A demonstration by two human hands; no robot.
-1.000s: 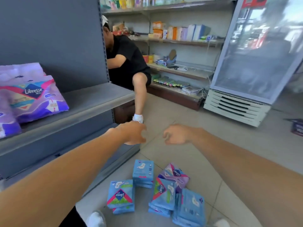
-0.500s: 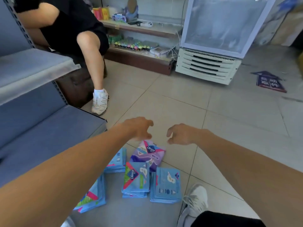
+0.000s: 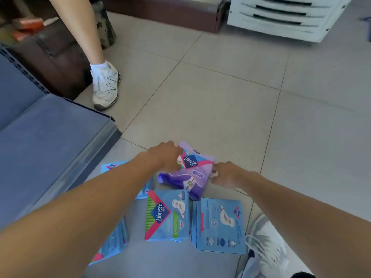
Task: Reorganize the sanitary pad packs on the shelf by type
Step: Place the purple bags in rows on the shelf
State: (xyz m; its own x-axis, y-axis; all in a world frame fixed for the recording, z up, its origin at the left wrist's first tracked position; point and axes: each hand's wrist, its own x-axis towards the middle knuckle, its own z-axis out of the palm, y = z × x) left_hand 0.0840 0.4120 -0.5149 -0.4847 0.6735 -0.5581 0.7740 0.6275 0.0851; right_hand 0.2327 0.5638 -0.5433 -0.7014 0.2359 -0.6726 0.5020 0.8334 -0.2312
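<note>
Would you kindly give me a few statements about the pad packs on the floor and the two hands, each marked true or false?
1. The purple pack lies on the floor between the two hands. True.
2. The left hand is at the purple pack's left edge. True.
3. The right hand holds a blue pack in the air. False: it is at the purple pack's right edge, low by the floor.
4. The blue pack with the Libresse logo face up lies on the grey shelf. False: it lies on the floor, nearer the camera than the purple pack.
5. Another person's white shoe stands on the tiled floor beyond the packs. True.
</note>
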